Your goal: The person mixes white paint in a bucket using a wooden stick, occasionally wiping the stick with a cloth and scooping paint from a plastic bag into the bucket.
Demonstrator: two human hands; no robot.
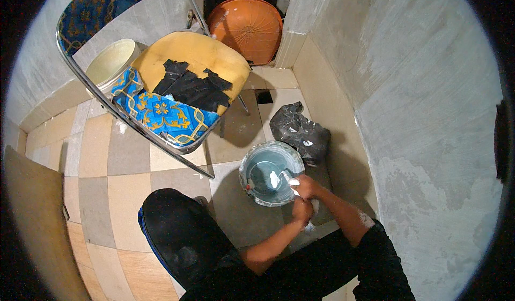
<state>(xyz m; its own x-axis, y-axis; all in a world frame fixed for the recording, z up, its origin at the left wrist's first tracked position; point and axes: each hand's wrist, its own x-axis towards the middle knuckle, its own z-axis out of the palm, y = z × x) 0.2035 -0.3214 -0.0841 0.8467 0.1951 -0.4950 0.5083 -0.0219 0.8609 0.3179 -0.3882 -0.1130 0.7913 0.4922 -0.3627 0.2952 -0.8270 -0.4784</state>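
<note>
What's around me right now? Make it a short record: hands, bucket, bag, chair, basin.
Right hand: at the bucket's near-right rim
Left hand: just below the right
Held thing: too unclear to name
Bucket: on tiled floor, white patch inside
Bag: black, beyond bucket, near wall
Chair: yellow seat, black scraps on it
Basin: orange, beyond chair

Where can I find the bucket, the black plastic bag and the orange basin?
Bucket (266,152): head view, on its far inner wall.
Black plastic bag (300,132): head view, on the middle of its crumpled side.
Orange basin (247,31): head view, on the middle of its round face.
</note>
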